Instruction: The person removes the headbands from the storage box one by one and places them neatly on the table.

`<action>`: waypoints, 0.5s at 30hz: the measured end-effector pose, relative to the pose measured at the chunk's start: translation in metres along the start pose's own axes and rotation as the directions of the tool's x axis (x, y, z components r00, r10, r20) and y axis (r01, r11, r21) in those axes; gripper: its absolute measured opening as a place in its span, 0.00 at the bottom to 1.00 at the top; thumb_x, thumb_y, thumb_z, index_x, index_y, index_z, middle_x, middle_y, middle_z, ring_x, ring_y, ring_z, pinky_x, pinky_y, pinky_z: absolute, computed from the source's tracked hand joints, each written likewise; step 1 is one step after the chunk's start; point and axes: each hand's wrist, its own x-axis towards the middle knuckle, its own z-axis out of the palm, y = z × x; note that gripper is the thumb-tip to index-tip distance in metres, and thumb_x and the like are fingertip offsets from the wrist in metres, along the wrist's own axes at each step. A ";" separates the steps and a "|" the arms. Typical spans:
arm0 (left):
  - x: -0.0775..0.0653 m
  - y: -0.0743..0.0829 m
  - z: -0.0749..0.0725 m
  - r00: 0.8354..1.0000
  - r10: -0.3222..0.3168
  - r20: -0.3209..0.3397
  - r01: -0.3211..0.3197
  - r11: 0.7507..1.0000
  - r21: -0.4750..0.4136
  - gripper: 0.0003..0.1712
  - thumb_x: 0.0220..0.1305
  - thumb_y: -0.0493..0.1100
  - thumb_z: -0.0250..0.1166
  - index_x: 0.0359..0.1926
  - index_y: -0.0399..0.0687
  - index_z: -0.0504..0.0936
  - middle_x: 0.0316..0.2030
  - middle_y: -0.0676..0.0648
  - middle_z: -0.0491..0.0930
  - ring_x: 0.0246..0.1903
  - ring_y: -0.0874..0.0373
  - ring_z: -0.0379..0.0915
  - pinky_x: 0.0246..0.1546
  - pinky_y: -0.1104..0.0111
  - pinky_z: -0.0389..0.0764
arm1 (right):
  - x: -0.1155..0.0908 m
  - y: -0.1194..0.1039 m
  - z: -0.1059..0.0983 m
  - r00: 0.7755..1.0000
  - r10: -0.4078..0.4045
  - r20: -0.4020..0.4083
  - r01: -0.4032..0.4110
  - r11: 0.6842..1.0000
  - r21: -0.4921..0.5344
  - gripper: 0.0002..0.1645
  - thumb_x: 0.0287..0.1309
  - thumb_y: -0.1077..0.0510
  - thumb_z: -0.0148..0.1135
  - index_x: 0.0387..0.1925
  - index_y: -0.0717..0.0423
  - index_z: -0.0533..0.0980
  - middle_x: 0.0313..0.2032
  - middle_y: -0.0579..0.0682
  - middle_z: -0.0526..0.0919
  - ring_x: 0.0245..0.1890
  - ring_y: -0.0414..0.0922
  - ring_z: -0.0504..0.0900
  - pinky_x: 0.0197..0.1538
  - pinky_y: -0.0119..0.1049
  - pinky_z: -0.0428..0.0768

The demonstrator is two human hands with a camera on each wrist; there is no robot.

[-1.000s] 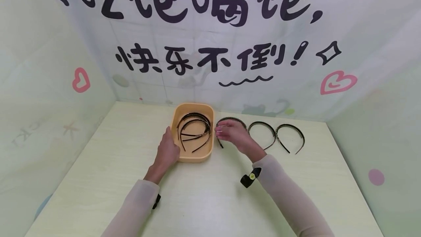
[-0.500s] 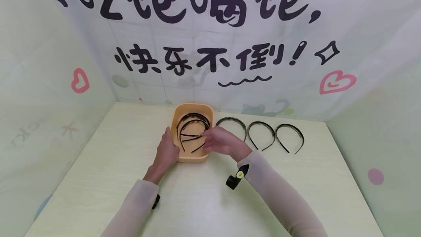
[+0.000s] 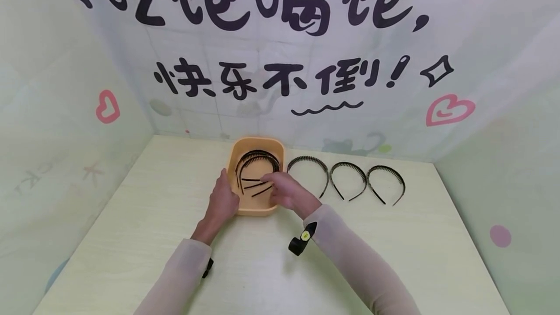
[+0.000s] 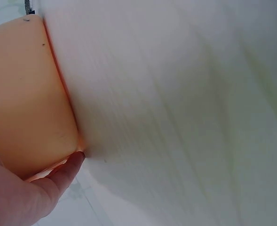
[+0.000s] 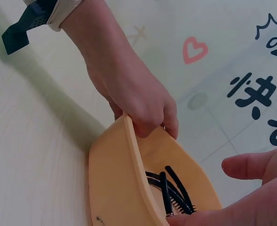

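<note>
An orange plastic box (image 3: 282,152) stands near the back wall with several black toothed headbands (image 3: 258,153) inside. My left hand (image 3: 222,203) grips the box's near left corner. In the right wrist view, that left hand (image 5: 133,89) has its fingers curled over the rim. My right hand (image 3: 286,191) reaches over the right rim, fingertips at the headbands' ends. The right wrist view shows this right hand (image 5: 256,197) with finger and thumb spread apart, one tip at a headband (image 5: 176,190). The left wrist view shows the box's outer wall (image 4: 27,94) and a left finger beneath it.
To the right of the box, three more headbands lie in a row on the pale table: one beside the box (image 3: 308,158), a middle headband (image 3: 348,164) and an outer headband (image 3: 387,168). Printed cloth walls enclose the table at the back and sides.
My right hand has moved left from beside the nearest table headband to the box. The headbands' ends in the box have shifted slightly toward the back. My left hand stays in place.
</note>
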 end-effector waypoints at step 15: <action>-0.001 0.001 0.001 1.000 0.010 0.000 -0.010 1.000 -0.006 0.44 0.61 0.29 0.45 0.76 0.31 0.37 0.69 0.24 0.55 0.65 0.31 0.60 0.61 0.42 0.68 | 0.011 -0.005 0.003 0.991 -0.104 -0.081 0.108 0.993 0.052 0.34 0.66 0.67 0.53 0.70 0.71 0.55 0.65 0.62 0.63 0.68 0.57 0.65 0.70 0.45 0.66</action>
